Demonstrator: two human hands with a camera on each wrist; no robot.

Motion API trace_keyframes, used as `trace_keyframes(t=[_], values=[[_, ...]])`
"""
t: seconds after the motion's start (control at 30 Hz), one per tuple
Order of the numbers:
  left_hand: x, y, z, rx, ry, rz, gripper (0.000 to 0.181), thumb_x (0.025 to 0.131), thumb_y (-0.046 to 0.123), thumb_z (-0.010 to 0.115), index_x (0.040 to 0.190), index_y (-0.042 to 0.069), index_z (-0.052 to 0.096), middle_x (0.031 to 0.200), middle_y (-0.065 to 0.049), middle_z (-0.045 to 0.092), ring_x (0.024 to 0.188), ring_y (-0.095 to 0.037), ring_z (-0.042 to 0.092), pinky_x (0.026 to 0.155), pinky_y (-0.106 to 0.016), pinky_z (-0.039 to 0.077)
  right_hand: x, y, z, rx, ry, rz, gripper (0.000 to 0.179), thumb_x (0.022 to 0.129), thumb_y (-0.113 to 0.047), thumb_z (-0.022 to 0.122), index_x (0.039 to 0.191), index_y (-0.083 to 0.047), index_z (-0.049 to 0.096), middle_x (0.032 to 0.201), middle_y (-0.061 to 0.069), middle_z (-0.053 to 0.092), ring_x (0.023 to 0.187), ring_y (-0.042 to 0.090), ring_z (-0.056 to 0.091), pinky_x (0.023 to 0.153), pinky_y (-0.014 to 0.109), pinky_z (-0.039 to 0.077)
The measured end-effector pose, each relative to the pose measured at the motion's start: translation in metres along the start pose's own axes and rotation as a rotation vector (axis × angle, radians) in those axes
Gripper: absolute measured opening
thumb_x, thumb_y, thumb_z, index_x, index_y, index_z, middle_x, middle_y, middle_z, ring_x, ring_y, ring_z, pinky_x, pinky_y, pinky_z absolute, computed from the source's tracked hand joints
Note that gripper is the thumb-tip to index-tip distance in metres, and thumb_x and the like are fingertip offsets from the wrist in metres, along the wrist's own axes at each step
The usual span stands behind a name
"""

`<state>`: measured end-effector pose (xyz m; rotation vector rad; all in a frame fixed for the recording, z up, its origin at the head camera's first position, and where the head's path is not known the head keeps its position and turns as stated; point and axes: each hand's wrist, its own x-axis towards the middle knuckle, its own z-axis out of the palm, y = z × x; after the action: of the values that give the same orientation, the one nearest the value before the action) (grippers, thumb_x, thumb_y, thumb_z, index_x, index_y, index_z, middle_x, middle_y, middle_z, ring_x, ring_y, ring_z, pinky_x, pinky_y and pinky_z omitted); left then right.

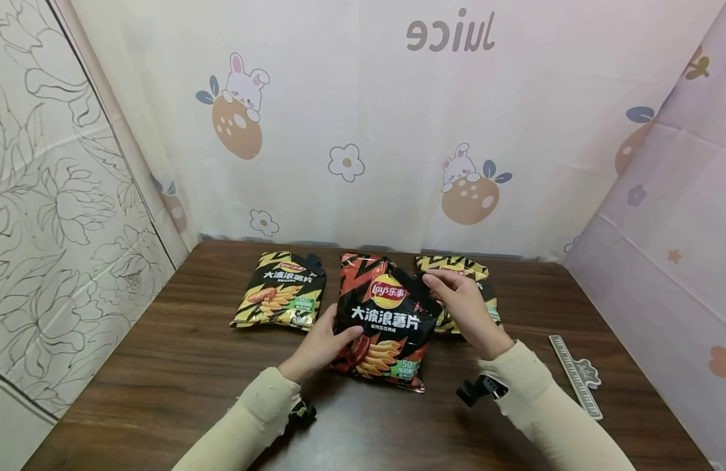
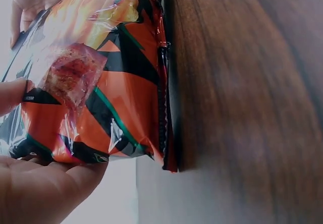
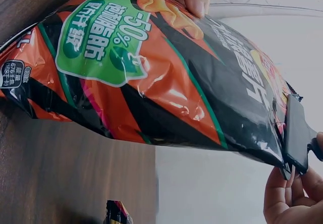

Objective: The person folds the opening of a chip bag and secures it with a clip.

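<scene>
A red and black bag of potato chips [image 1: 382, 327] is tilted up at the middle of the table, its lower edge by the wood. My left hand [image 1: 323, 343] grips its left side, thumb on the front and fingers behind, as the left wrist view also shows. With the right hand [image 1: 464, 304] I pinch a black sealing clip [image 3: 297, 133] that sits across the bag's upper right corner. In the right wrist view the fingers of the right hand [image 3: 292, 196] are at the clip's end and handle.
A yellow and black chip bag [image 1: 278, 291] with a black clip [image 1: 309, 263] on its corner lies at left. Another yellow bag [image 1: 491, 297] lies behind my right hand, partly hidden. A pale ruler [image 1: 577, 379] lies at right. Curtains border the table [image 1: 180, 366].
</scene>
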<state>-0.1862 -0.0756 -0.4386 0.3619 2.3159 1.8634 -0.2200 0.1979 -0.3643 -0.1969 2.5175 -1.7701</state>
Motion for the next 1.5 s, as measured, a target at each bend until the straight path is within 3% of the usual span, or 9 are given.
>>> trace_keyframes(t=[0.17,0.43,0.6,0.73,0.87,0.97,1.13,1.3,1.5], values=[[0.001,0.000,0.001,0.001,0.010,0.001,0.052,0.096,0.027,0.064,0.138,0.004,0.043,0.124,-0.016,0.060,0.096,-0.017,0.060,0.081,-0.034,0.051,0.003,0.001,0.002,0.065,0.006,0.018,0.059,0.097,-0.047,0.056,0.138,-0.006,0.054,0.136,0.012,0.050,0.099,0.006,0.058,0.086,0.018,0.049],[0.000,0.001,0.007,-0.033,0.093,0.006,0.043,0.097,0.017,0.063,0.133,0.002,0.047,0.125,-0.017,0.061,0.113,-0.025,0.058,0.094,-0.042,0.047,0.004,0.003,0.006,0.164,0.001,0.042,0.059,0.099,-0.043,0.054,0.144,-0.006,0.048,0.146,0.010,0.044,0.105,-0.003,0.057,0.090,0.014,0.047],[0.001,-0.002,0.008,-0.050,0.078,0.007,0.044,0.097,0.018,0.062,0.136,0.003,0.046,0.126,-0.016,0.061,0.113,-0.022,0.058,0.096,-0.039,0.047,0.004,0.007,0.007,0.239,-0.011,0.054,0.059,0.099,-0.043,0.054,0.146,-0.007,0.046,0.146,0.010,0.045,0.101,-0.002,0.060,0.088,0.015,0.049],[0.001,-0.002,0.009,-0.066,0.083,0.005,0.040,0.098,0.016,0.061,0.132,0.002,0.047,0.123,-0.016,0.063,0.109,-0.020,0.059,0.093,-0.036,0.048,0.003,0.011,0.007,0.247,-0.018,0.077,0.061,0.099,-0.045,0.053,0.148,-0.010,0.043,0.149,0.009,0.043,0.107,0.000,0.058,0.099,0.025,0.047],[0.000,-0.001,0.010,-0.083,0.090,0.004,0.037,0.097,0.014,0.061,0.130,0.002,0.048,0.121,-0.017,0.063,0.109,-0.021,0.060,0.091,-0.035,0.049,0.001,0.016,0.008,0.264,-0.031,0.067,0.063,0.099,-0.045,0.054,0.151,-0.012,0.038,0.153,0.010,0.039,0.117,0.003,0.053,0.115,0.046,0.033],[0.000,-0.001,0.010,-0.090,0.096,0.006,0.036,0.098,0.013,0.060,0.129,0.001,0.048,0.121,-0.017,0.063,0.109,-0.022,0.060,0.090,-0.033,0.049,-0.003,0.021,0.010,0.298,-0.036,0.051,0.063,0.099,-0.041,0.055,0.152,-0.012,0.037,0.152,0.013,0.040,0.117,0.002,0.053,0.117,0.050,0.028],[0.000,0.000,0.011,-0.093,0.106,0.002,0.036,0.098,0.012,0.060,0.129,0.000,0.048,0.122,-0.018,0.063,0.110,-0.023,0.060,0.090,-0.033,0.049,-0.011,0.031,0.014,0.272,-0.027,0.069,0.063,0.101,-0.037,0.054,0.153,-0.009,0.032,0.145,0.013,0.046,0.112,-0.005,0.056,0.112,0.036,0.038],[-0.001,-0.001,0.011,-0.091,0.109,-0.011,0.035,0.098,0.012,0.060,0.129,0.000,0.048,0.122,-0.018,0.063,0.110,-0.023,0.060,0.090,-0.035,0.050,-0.020,0.040,0.018,0.223,-0.020,0.113,0.060,0.100,-0.038,0.056,0.152,-0.015,0.037,0.146,0.012,0.046,0.108,-0.004,0.053,0.095,0.020,0.046],[-0.001,0.000,0.011,-0.094,0.106,-0.015,0.037,0.098,0.012,0.059,0.130,0.000,0.047,0.124,-0.018,0.062,0.112,-0.024,0.059,0.092,-0.037,0.050,-0.031,0.048,0.024,0.234,-0.021,0.149,0.063,0.101,-0.033,0.055,0.153,-0.007,0.030,0.150,0.018,0.042,0.109,-0.009,0.053,0.095,0.019,0.046]])
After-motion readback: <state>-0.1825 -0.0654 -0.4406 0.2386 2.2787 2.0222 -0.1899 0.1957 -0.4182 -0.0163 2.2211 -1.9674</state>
